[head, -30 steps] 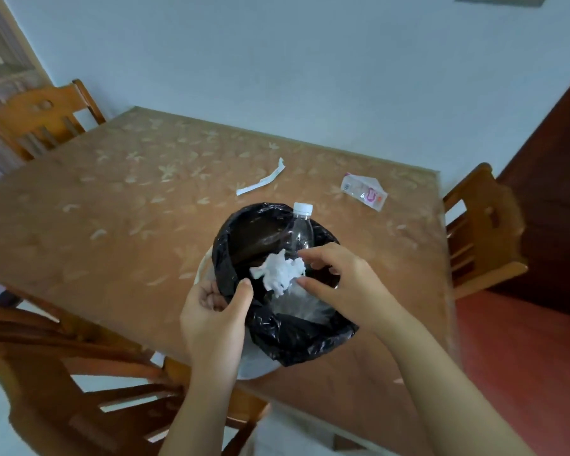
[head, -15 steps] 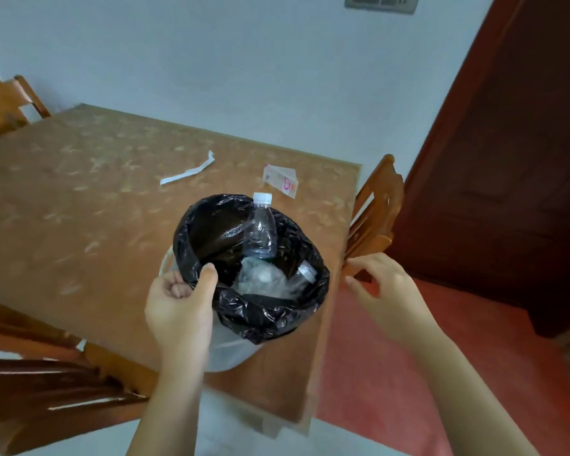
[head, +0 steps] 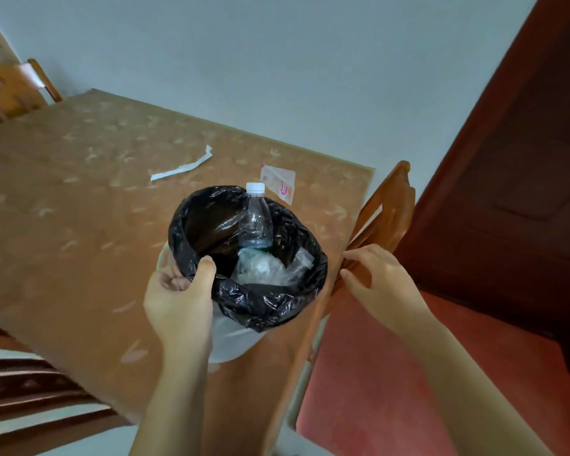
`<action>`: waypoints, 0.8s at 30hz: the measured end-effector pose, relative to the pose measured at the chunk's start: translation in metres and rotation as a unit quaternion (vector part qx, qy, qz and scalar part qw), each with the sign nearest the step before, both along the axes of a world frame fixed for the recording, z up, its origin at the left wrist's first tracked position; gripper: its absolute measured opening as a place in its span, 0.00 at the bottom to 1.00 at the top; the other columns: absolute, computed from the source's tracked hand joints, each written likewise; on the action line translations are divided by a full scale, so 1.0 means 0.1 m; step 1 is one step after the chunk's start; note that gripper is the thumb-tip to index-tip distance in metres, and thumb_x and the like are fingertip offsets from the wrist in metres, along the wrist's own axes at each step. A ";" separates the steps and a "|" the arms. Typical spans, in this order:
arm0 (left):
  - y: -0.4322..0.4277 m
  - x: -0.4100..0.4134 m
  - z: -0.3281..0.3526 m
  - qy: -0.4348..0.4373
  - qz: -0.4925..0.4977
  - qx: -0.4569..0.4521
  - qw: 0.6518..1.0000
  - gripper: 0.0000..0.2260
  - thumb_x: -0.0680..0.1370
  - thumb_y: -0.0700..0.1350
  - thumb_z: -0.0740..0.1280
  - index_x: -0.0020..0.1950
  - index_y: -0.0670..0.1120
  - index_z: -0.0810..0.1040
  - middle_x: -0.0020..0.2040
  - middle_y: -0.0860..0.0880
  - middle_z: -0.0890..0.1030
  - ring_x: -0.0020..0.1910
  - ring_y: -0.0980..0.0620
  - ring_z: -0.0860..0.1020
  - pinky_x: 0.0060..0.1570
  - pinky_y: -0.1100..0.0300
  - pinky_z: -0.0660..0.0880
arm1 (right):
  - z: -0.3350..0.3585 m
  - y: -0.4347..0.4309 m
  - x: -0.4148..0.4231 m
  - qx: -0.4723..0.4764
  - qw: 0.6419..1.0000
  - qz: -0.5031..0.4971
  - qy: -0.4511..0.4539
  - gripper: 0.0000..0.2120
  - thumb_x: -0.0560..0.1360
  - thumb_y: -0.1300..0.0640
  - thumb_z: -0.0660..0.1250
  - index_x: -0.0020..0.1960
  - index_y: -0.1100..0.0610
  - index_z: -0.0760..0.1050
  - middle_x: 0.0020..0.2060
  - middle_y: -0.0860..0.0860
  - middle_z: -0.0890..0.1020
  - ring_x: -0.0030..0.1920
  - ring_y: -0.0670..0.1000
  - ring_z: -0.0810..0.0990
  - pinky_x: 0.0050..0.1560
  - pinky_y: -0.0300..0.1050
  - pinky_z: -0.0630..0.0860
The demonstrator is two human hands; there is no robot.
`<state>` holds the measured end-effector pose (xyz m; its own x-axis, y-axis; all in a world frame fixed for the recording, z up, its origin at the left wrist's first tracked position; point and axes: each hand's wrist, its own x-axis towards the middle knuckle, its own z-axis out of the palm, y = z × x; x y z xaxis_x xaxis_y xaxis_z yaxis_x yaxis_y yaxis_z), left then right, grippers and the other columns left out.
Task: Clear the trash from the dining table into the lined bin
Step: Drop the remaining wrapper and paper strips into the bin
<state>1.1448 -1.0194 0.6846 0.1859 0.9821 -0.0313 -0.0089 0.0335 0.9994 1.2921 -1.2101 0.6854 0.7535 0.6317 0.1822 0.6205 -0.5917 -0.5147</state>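
Trash remains on the table (head: pixel 79 225): a paper strip (head: pixel 181 168) and a wrapper (head: pixel 278 182), both beyond the fingertips. Left hand (head: pixel 178 297) pinches the bin (head: pixel 231 343) liner (head: pixel 264 304), thumb inside the rim. Right hand (head: pixel 380 284) hovers beside it, fingers loosely spread, holding nothing.

Glossy, crinkled black plastic liner (head: pixel 270 301) under the left hand's (head: pixel 178 297) thumb. Clear plastic bottle (head: pixel 255 222) beyond it. Matt paper strip (head: pixel 181 167); polished wooden chair (head: pixel 385 212) by the right hand (head: pixel 382 281).
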 end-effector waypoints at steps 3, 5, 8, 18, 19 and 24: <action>0.07 0.26 -0.03 -0.002 0.023 0.004 1.000 0.15 0.68 0.47 0.70 0.32 0.49 0.63 0.29 0.53 0.63 0.22 0.60 0.61 0.24 0.71 0.61 | -0.02 0.10 0.32 -0.011 1.000 0.024 0.002 0.13 0.73 0.54 0.64 0.57 0.55 0.74 0.52 0.51 0.77 0.56 0.51 0.74 0.57 0.48 0.73; 0.10 0.38 -0.04 -0.002 0.034 0.011 0.999 0.15 0.67 0.48 0.70 0.32 0.49 0.63 0.29 0.53 0.63 0.22 0.61 0.61 0.24 0.72 0.61 | -0.04 0.18 0.52 -0.011 0.999 0.031 0.008 0.13 0.73 0.55 0.64 0.57 0.56 0.74 0.52 0.52 0.77 0.55 0.52 0.74 0.55 0.49 0.74; 0.18 0.48 -0.03 0.012 0.059 0.021 0.998 0.15 0.67 0.50 0.69 0.31 0.50 0.62 0.29 0.52 0.62 0.22 0.60 0.61 0.23 0.71 0.60 | -0.12 0.36 0.81 -0.001 0.999 0.044 0.028 0.13 0.74 0.54 0.64 0.58 0.55 0.74 0.53 0.51 0.77 0.56 0.51 0.74 0.54 0.46 0.73; 0.18 1.18 -0.05 0.040 0.224 0.017 0.974 0.16 0.69 0.46 0.71 0.31 0.48 0.63 0.31 0.48 0.67 0.27 0.57 0.65 0.32 0.58 0.64 | -0.57 1.34 2.23 -0.014 0.986 0.141 0.084 0.12 0.73 0.53 0.64 0.57 0.51 0.72 0.53 0.47 0.76 0.51 0.44 0.72 0.52 0.41 0.68; 0.17 1.29 -0.04 0.040 0.247 0.015 0.968 0.16 0.69 0.46 0.71 0.32 0.48 0.63 0.31 0.48 0.68 0.27 0.57 0.65 0.31 0.59 0.64 | -0.61 1.43 2.39 -0.018 0.984 0.150 0.090 0.12 0.73 0.54 0.64 0.57 0.51 0.72 0.53 0.47 0.76 0.50 0.43 0.72 0.50 0.41 0.69; 0.18 1.78 0.02 0.040 0.324 0.000 0.945 0.15 0.68 0.48 0.71 0.32 0.47 0.65 0.31 0.49 0.67 0.28 0.55 0.65 0.29 0.61 0.65 | -0.84 1.75 3.07 -0.024 0.974 0.182 0.132 0.07 0.72 0.55 0.65 0.49 0.48 0.72 0.48 0.47 0.77 0.46 0.46 0.75 0.44 0.41 0.69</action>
